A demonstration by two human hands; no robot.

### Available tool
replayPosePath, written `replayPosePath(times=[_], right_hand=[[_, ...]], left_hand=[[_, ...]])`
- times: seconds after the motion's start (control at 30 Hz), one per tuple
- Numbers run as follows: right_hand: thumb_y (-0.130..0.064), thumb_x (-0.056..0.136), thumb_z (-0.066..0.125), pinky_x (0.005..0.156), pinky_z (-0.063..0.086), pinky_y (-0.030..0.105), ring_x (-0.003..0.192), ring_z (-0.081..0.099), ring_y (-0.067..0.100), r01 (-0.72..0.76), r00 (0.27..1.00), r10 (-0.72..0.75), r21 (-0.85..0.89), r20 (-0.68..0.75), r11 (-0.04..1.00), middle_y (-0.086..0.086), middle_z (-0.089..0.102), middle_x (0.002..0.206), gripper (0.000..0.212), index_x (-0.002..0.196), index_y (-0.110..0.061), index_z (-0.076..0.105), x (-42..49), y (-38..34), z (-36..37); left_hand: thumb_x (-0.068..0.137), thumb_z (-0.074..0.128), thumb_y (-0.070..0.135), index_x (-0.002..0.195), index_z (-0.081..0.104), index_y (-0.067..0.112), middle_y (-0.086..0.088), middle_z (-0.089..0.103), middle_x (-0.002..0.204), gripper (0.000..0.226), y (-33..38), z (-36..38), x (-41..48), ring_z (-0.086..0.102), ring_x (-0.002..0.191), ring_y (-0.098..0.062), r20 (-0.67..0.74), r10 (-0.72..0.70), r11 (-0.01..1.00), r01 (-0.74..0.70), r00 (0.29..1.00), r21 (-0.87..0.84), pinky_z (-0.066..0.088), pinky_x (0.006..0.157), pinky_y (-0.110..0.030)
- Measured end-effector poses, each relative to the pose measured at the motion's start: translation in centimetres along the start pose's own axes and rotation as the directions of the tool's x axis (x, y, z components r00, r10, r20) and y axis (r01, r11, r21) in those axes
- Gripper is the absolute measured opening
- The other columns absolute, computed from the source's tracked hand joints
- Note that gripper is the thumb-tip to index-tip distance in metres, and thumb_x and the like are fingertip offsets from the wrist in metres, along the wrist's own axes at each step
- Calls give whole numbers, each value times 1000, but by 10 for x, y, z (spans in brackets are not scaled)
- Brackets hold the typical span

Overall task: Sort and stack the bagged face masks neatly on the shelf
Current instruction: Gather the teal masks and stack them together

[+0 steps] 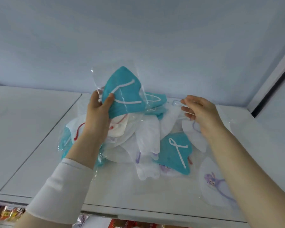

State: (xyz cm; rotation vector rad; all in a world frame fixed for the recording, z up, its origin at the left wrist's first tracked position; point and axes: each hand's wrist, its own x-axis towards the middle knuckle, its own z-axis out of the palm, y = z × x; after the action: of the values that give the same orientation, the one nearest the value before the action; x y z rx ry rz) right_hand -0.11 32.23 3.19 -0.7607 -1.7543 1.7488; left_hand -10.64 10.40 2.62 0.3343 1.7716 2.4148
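Observation:
A loose pile of bagged face masks lies on the white shelf, teal ones and white ones mixed. My left hand grips a teal mask in a clear bag by its left edge and holds it tilted up above the pile. My right hand pinches the edge of a clear bag with a white mask at the pile's far right. Another teal bagged mask lies flat at the front. A white mask with a purple cartoon print lies under my right forearm.
The shelf's back wall rises just behind the pile. A grey upright post borders the shelf at the right. A seam divides the shelf board left of the pile. Colourful packaged goods show below the front edge.

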Motion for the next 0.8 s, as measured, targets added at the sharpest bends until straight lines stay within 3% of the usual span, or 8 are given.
replayPosePath(times=[0.13, 0.23, 0.33, 0.43, 0.5, 0.6, 0.67, 0.8], right_hand=[[-29, 81, 71, 80, 46, 28, 94, 59, 18, 68, 998, -56, -450, 39, 890, 5, 62, 105, 49, 121, -6, 56, 30, 16, 16], [-40, 75, 74, 98, 40, 33, 117, 52, 23, 211, 975, -108, -653, 195, 727, 7, 55, 128, 68, 130, -10, 47, 43, 25, 45], [-58, 74, 67, 110, 23, 40, 137, 27, 32, 340, 940, -140, -831, 310, 440, 9, 33, 149, 85, 143, -21, 33, 58, 21, 66], [-62, 80, 57, 114, 9, 44, 145, -1, 31, 375, 913, 36, -871, 406, 317, 3, 8, 158, 82, 148, -32, 21, 69, 15, 72], [-62, 81, 55, 111, 18, 39, 143, 14, 27, 432, 877, 102, -863, 470, 262, 4, 25, 154, 75, 145, -32, 29, 71, 17, 74], [-64, 76, 58, 96, 30, 35, 123, 43, 28, 495, 867, -35, -848, 498, 189, 4, 55, 130, 67, 134, -32, 47, 69, 19, 73], [-63, 78, 57, 93, 33, 37, 114, 46, 29, 533, 846, -147, -826, 513, 185, 4, 61, 119, 59, 128, -31, 55, 68, 18, 69], [-38, 92, 53, 83, 45, 36, 97, 59, 26, 593, 798, -442, -670, 411, 448, 6, 65, 105, 30, 101, -16, 71, 66, 12, 49]], left_hand=[[97, 51, 15, 126, 51, 9, -4, 68, 107, 30, 6, -23, 16, 68, 98, -22, -70, 19, 1000, -18, 997, 21, 54, 88, -41], [97, 51, 15, 126, 52, 10, -7, 67, 111, 29, 2, -23, 18, 66, 102, -25, -76, -11, 999, 14, 997, 39, 52, 92, -44], [97, 51, 18, 126, 52, 12, -6, 65, 114, 30, -1, -24, 18, 65, 103, -24, -86, -41, 998, 45, 995, 45, 51, 94, -43], [97, 51, 18, 123, 53, 13, -6, 65, 113, 26, 2, -29, 21, 65, 104, -25, -106, -45, 997, 50, 993, 52, 51, 95, -43], [97, 50, 16, 119, 53, 14, -4, 66, 110, 23, 3, -33, 24, 64, 104, -25, -120, -45, 998, 50, 992, 38, 51, 95, -42], [97, 50, 15, 124, 52, 11, -3, 66, 108, 28, 5, -38, 27, 65, 102, -24, -138, -46, 998, 50, 989, 26, 52, 94, -41], [97, 50, 15, 126, 51, 11, -1, 66, 107, 30, 5, -41, 28, 66, 100, -22, -149, -42, 999, 46, 988, 25, 52, 92, -39], [97, 50, 15, 122, 51, 13, 1, 66, 105, 25, 6, -40, 32, 65, 102, -22, -159, -32, 999, 39, 987, 37, 51, 95, -40]])
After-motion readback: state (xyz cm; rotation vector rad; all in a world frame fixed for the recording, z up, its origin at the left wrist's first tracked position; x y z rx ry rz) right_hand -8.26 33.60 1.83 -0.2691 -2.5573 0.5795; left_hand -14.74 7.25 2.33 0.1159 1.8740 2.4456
